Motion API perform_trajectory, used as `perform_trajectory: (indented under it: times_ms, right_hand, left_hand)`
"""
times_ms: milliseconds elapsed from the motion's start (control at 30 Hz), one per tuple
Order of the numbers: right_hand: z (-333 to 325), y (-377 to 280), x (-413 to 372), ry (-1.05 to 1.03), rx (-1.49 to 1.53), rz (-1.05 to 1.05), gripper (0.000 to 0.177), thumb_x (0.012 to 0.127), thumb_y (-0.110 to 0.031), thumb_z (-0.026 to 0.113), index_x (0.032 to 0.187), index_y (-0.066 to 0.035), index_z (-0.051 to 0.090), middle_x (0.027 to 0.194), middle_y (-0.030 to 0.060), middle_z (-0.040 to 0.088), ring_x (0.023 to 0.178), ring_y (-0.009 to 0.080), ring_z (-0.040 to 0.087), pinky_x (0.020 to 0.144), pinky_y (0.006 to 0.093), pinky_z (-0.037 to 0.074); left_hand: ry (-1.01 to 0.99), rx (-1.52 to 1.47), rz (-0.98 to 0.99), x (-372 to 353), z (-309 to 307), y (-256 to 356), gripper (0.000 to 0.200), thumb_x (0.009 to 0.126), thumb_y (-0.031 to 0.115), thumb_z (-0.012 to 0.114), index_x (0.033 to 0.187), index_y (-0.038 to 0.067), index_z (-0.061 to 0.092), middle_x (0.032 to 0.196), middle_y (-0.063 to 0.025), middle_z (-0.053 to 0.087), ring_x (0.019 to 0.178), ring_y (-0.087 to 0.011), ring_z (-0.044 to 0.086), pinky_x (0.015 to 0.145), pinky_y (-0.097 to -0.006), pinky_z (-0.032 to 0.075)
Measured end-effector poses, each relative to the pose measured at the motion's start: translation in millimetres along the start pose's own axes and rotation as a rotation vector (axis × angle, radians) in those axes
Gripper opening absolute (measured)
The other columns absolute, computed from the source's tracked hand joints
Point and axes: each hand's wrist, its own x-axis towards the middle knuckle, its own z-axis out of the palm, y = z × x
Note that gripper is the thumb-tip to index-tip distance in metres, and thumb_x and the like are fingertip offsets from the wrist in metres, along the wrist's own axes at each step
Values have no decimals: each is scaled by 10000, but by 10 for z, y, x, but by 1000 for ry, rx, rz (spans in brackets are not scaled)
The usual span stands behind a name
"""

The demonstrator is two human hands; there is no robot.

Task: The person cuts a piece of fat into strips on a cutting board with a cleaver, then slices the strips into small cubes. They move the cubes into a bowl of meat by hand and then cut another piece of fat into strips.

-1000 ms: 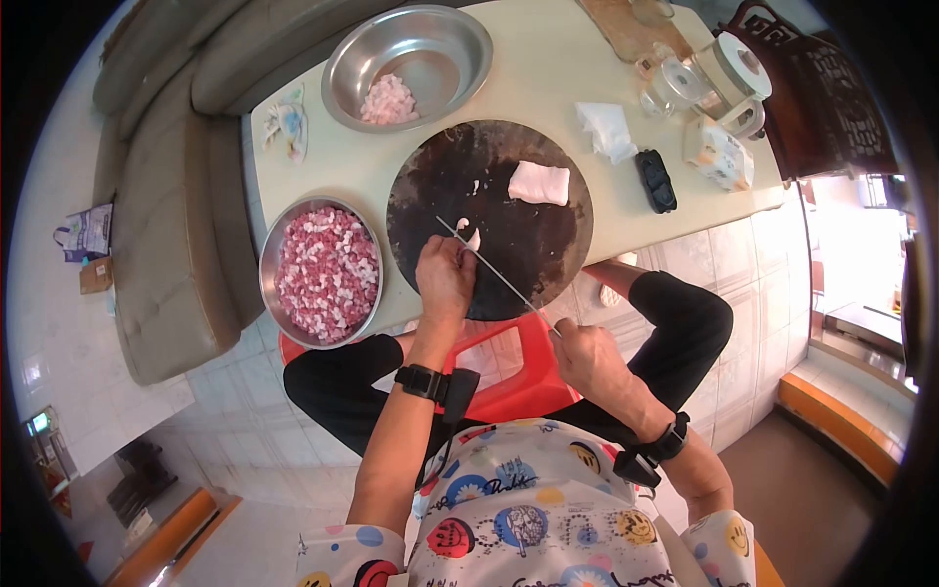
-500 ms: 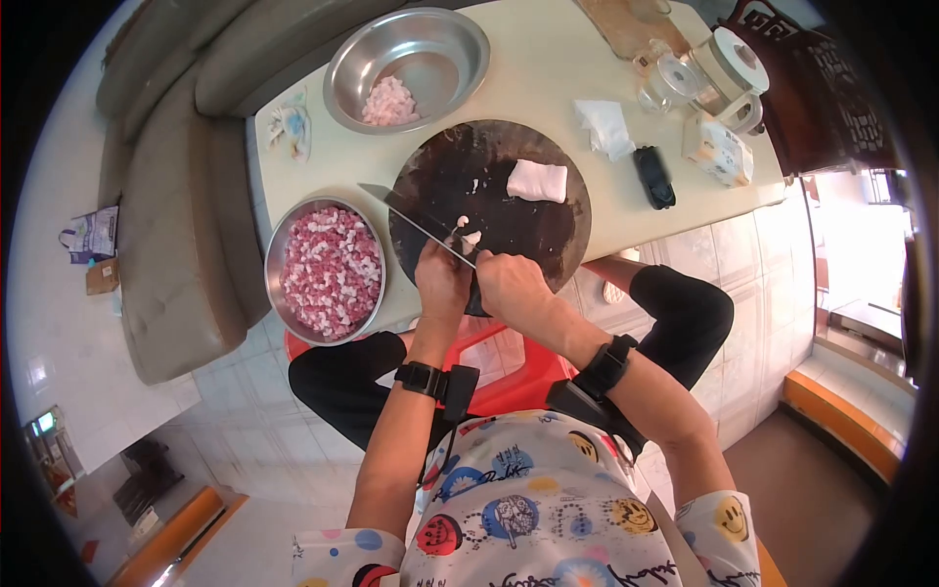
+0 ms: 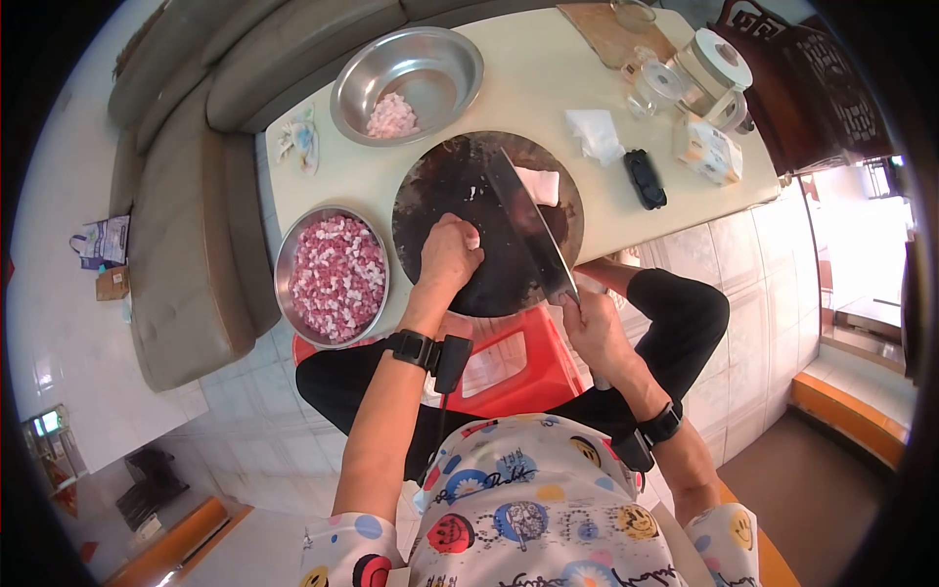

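My right hand (image 3: 599, 333) grips the handle of a cleaver (image 3: 533, 220), its broad blade slanting up over the right side of a round dark chopping board (image 3: 421, 201). Partly behind the blade lies a pale slab of pork fat (image 3: 544, 186). My left hand (image 3: 450, 256) is closed above the board's left part, apart from the blade; a pale bit of fat (image 3: 472, 239) shows at its fingers. How much is inside the fist is hidden. Tiny white scraps (image 3: 472, 193) lie on the board.
Left of the board stands a metal bowl (image 3: 382, 293) full of diced pink and white meat. Behind is a larger metal basin (image 3: 460, 78) with some diced fat. A tissue (image 3: 594, 135), a black case (image 3: 645, 179), a tissue pack (image 3: 708, 149) and a glass kettle (image 3: 712, 78) are to the right.
The cleaver has swung from the board's left front to its right side with my right hand. My left hand has moved forward and closed where small fat pieces lay.
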Motion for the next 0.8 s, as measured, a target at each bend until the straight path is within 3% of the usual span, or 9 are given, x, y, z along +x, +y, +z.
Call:
perform_trajectory:
  times_ms: [67, 167, 233, 300, 333, 433, 633, 767, 800]
  right_hand:
    - [-40, -35, -22, -50, -36, 126, 186, 881, -76, 512, 805, 91, 542, 607, 280, 511, 582, 436, 536, 543, 452, 411]
    - [-35, -50, -76, -54, -56, 153, 201, 880, -84, 512, 801, 98, 543, 613, 283, 513, 584, 426, 543, 550, 444, 418]
    - [-8, 32, -120, -45, -44, 124, 206, 880, -87, 513, 796, 100, 540, 615, 284, 513, 581, 420, 546, 549, 440, 419]
    - [1, 75, -172, -41, -30, 94, 212, 879, -90, 514, 792, 101, 537, 617, 284, 513, 578, 413, 548, 547, 436, 420]
    - [-3, 87, -195, -46, 3, 143, 206, 878, -85, 513, 792, 100, 536, 616, 283, 511, 570, 410, 544, 539, 429, 416]
    - [-38, 117, -217, -42, 64, 190, 192, 876, -74, 511, 792, 97, 533, 610, 280, 506, 552, 395, 542, 523, 416, 409]
    - [-79, 223, -185, -39, 61, 212, 182, 882, -69, 508, 781, 81, 525, 586, 263, 488, 502, 342, 522, 500, 402, 392]
    - [-148, 54, -138, -71, 84, 333, 187, 886, -73, 505, 780, 79, 521, 587, 266, 484, 499, 345, 518, 498, 404, 388]
    - [-153, 54, -135, -58, 66, 296, 188, 885, -74, 503, 779, 80, 517, 600, 277, 487, 509, 368, 519, 498, 401, 387]
  left_hand:
    - [18, 66, 108, -52, 66, -53, 128, 685, 26, 655, 813, 42, 660, 880, -112, 594, 766, -322, 617, 684, -394, 501]
    - [42, 154, 179, -124, 124, -26, 88, 666, 19, 664, 749, 39, 643, 885, -114, 590, 766, -337, 610, 688, -401, 501]
    - [96, 145, 204, -108, 122, -79, 103, 671, 3, 662, 771, 29, 657, 821, -120, 619, 699, -284, 630, 650, -368, 502]
    - [39, -285, -106, -81, 46, -165, 148, 669, -6, 642, 811, 21, 673, 774, -130, 636, 706, -239, 641, 650, -328, 517]
    - [-21, -531, -330, -48, -19, -201, 136, 702, -29, 642, 834, -20, 672, 730, -104, 659, 680, -149, 638, 607, -257, 508]
    - [51, -1269, -497, 68, -290, -328, 107, 764, -46, 643, 870, -40, 638, 839, -99, 659, 737, -172, 641, 650, -266, 547]
    - [203, -1403, -392, 759, -1003, -316, 159, 820, -43, 583, 979, -45, 575, 907, -95, 639, 804, -180, 633, 723, -267, 550]
    - [250, -1417, -332, 1381, -1214, -438, 336, 873, 7, 530, 1198, -65, 485, 1090, -140, 575, 962, -221, 590, 885, -338, 500]
    - [180, -1348, -387, 1491, -1231, -494, 428, 892, 42, 523, 1291, -66, 412, 1189, -166, 521, 1038, -257, 556, 956, -380, 453]
